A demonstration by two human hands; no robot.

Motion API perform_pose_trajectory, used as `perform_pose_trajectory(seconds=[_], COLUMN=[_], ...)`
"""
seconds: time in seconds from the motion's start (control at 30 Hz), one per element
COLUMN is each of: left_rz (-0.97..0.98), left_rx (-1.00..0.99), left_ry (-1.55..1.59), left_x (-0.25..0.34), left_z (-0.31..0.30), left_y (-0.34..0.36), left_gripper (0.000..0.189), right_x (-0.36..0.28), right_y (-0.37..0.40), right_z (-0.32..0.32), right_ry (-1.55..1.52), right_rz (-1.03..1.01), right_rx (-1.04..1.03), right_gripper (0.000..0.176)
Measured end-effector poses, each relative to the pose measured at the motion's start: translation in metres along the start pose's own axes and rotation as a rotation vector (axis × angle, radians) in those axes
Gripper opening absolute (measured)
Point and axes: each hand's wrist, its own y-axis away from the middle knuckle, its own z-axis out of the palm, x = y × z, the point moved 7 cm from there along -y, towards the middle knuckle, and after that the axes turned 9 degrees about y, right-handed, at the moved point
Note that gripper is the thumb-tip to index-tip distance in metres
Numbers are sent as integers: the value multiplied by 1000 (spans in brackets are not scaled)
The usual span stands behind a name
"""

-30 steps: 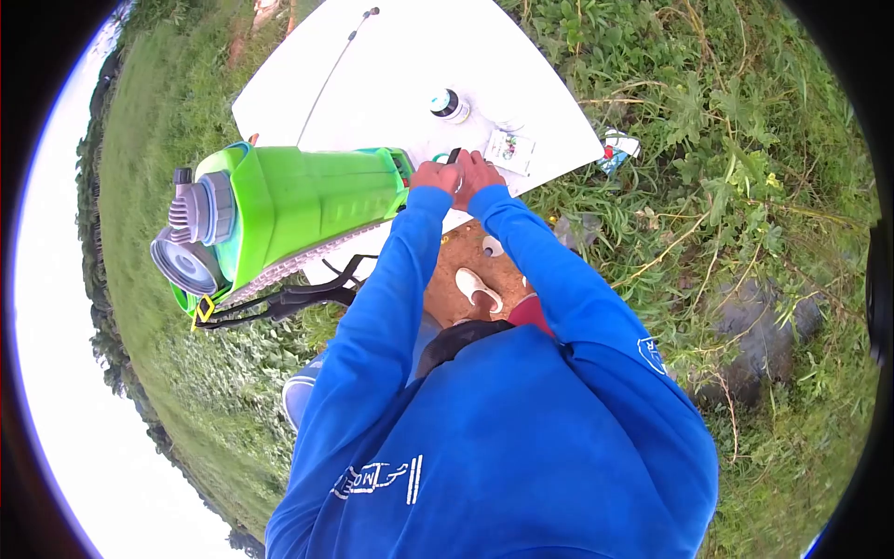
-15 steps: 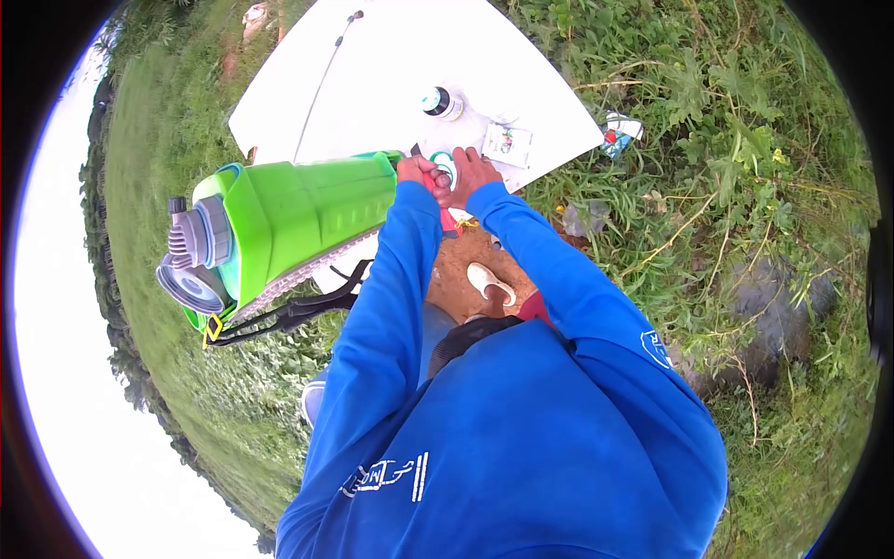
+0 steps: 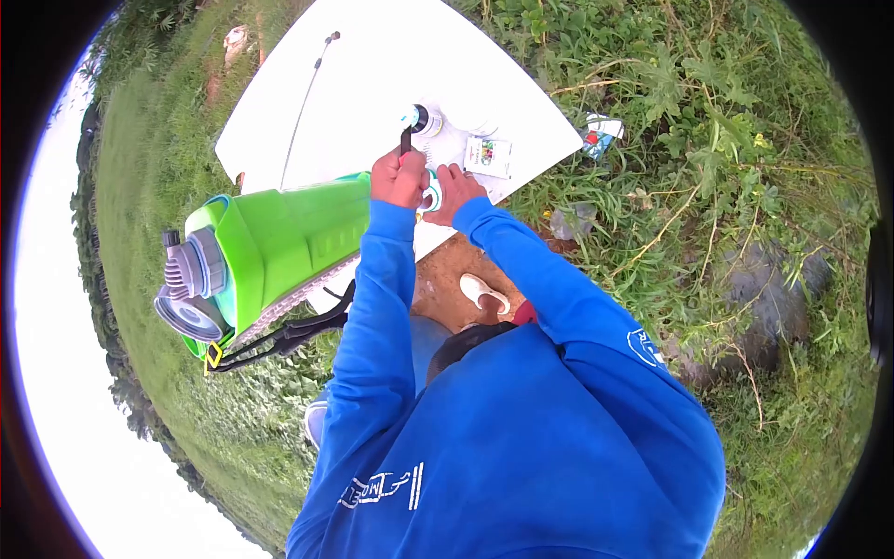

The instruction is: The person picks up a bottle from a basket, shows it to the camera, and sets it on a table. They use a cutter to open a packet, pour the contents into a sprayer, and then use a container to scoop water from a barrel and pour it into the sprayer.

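Observation:
My left hand (image 3: 399, 179) is closed round a red-handled tool (image 3: 405, 143) whose dark tip points away from me, near a dark bottle with a pale label (image 3: 425, 120). My right hand (image 3: 456, 194) is beside it, with its fingers curled against a round white-and-green container (image 3: 432, 192); its grip is partly hidden. Just beyond the right hand, a white packet with a coloured picture (image 3: 487, 156) lies on the white board (image 3: 363, 70). A bright green tank (image 3: 289, 224) with a grey cap stands to the left of my left hand.
A thin rod (image 3: 303, 112) lies across the white board. Black straps (image 3: 298, 328) hang from the tank. A blue-and-white packet (image 3: 601, 136) lies in grass at the right. Below the board are brown soil and a white shoe (image 3: 484, 293); a dark rock (image 3: 768, 298) sits farther right.
My left hand has moved up and away from my right hand, and the tool's red part has swung from below the hands to above my left fingers. The view has shifted slightly.

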Motion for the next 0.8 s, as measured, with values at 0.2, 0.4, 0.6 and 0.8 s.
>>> perform_pose_trajectory(seconds=[0.2,0.4,0.6,0.8], left_rz=[232,108,-221,60], left_rx=[-753,-518,-206,-120], left_ry=[-725,-738,-379,-921], left_x=[-31,-67,-118,-106], left_z=[148,159,134,173], left_y=[50,22,-67,-124], left_gripper=[21,24,29,39], right_x=[-1,-1,11,20], right_y=[6,7,-4,3], right_z=[-4,-3,34,48], right_ry=[-5,-85,-10,22], right_rz=[37,73,75,30], right_rx=[-7,2,182,361], right_gripper=[70,78,83,77])
